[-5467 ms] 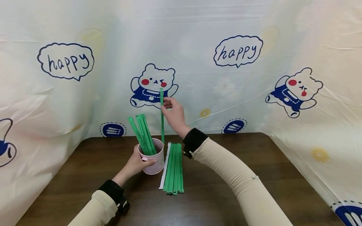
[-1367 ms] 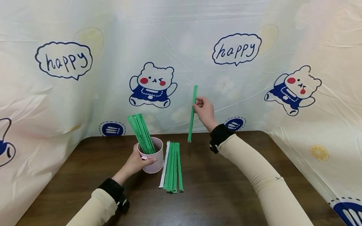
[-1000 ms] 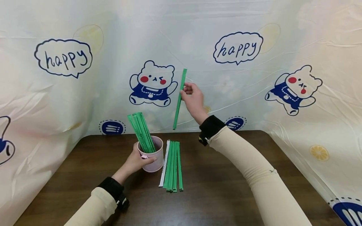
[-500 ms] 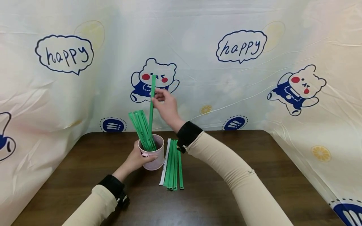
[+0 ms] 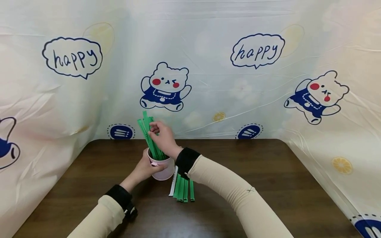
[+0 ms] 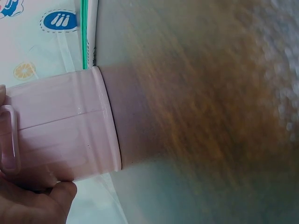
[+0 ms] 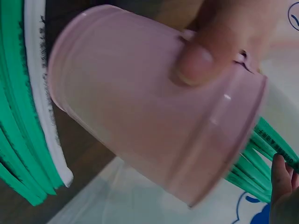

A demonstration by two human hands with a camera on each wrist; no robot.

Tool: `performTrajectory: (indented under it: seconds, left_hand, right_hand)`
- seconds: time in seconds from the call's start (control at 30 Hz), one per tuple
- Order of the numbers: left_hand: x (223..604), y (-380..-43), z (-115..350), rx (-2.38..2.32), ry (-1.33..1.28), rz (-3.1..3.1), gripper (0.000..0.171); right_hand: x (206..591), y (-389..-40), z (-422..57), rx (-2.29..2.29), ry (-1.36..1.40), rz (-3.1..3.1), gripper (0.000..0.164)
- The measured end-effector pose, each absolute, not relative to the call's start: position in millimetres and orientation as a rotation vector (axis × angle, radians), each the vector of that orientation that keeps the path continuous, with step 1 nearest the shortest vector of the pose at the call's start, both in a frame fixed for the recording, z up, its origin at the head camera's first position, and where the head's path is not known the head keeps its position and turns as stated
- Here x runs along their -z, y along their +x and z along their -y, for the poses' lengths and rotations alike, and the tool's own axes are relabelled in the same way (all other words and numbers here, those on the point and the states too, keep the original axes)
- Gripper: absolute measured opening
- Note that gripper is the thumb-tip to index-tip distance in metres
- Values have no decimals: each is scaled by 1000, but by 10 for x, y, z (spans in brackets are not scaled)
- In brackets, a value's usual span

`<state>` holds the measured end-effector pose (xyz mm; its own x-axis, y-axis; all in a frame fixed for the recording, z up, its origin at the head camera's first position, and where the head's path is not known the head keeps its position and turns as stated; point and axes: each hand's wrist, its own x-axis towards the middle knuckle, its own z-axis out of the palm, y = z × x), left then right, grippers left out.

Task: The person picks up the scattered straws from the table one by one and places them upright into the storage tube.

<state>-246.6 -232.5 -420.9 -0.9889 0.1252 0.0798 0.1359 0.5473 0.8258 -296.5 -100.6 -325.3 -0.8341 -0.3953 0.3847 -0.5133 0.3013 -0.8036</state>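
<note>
My left hand [image 5: 145, 169] grips a small pink bucket [image 5: 163, 172] on the table, its thumb across the front near the rim. A bundle of green wrapped straws [image 5: 143, 127] stands in the bucket, leaning left. Above the rim, my right hand [image 5: 164, 137] pinches a green wrapped straw [image 7: 268, 135] between thumb and fingers among the others; its lower end is hidden. The bucket's side and a loop on it [image 6: 15, 140] fill the left part of the left wrist view.
Beside the bucket on the brown table [image 5: 238, 185] lie several green wrapped straws [image 5: 184, 192] and a white one [image 5: 173, 185], partly covered by my right wrist. A printed curtain [image 5: 205, 82] hangs behind the table.
My right hand has carried a green wrapped straw from the right, over to the bucket, then lowered it in among the others. My left hand keeps holding the bucket in place.
</note>
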Motion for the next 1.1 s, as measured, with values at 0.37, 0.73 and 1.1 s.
performTrajectory:
  seconds: [0.37, 0.73, 1.1]
  left_hand:
    - [4209, -2455, 2316, 1492, -271, 2758, 101]
    - [4146, -2434, 2281, 1450, -207, 2743, 98]
    - [4142, -2425, 2275, 1467, -178, 2786, 102]
  right_hand:
    - [3474, -2929, 955, -1548, 866, 2614, 30]
    - [3403, -3221, 523, -1659, 722, 2573, 34]
    - [3904, -3426, -109, -1402, 507, 2805, 29]
